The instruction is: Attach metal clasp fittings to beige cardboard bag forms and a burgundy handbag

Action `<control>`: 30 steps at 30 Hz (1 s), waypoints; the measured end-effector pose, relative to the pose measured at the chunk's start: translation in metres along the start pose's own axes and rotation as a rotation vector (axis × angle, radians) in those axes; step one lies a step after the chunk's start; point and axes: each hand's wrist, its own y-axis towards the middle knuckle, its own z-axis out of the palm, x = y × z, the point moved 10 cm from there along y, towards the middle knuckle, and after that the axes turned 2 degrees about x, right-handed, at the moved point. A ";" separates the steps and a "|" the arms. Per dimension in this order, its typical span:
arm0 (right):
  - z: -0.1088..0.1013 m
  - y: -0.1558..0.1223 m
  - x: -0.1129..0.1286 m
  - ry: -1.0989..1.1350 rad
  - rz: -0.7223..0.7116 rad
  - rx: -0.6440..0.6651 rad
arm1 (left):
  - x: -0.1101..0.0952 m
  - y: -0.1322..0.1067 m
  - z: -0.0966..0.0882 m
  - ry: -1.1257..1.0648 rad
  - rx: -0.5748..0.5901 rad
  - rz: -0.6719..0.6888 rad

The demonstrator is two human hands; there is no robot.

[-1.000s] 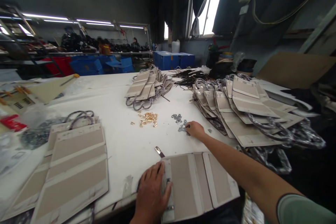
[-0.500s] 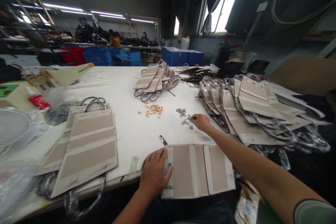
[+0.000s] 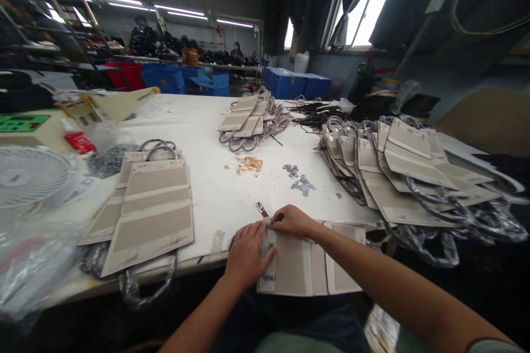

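Observation:
A beige panel (image 3: 306,267) lies flat at the near edge of the white table (image 3: 207,143). My left hand (image 3: 247,253) rests on the panel's left edge, fingers spread and pressing it down. My right hand (image 3: 293,220) sits at the panel's top left corner, fingers pinched together on something small that I cannot make out. A small metal tool (image 3: 262,209) lies just beyond both hands. Farther out are a heap of gold metal fittings (image 3: 249,164) and a scatter of silver fittings (image 3: 301,182).
A big stack of beige panels with wrapped handles (image 3: 397,176) fills the right side. Another stack (image 3: 155,207) lies at the left, a third (image 3: 252,118) at the middle back. A white fan (image 3: 28,174), a red glue bottle (image 3: 77,139) and clear plastic bags (image 3: 33,265) are at far left.
My right hand has come back from the silver fittings to the panel's top left corner, beside my left hand. The view has tilted down and shifted left.

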 end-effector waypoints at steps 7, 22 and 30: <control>0.002 0.005 -0.001 -0.063 0.030 -0.005 | 0.001 0.000 -0.001 -0.037 -0.001 -0.001; -0.001 0.003 -0.021 -0.145 0.130 -0.137 | 0.029 0.047 -0.004 -0.185 0.153 -0.172; 0.000 0.000 -0.026 -0.084 0.125 -0.167 | 0.035 0.084 0.007 -0.238 0.383 -0.204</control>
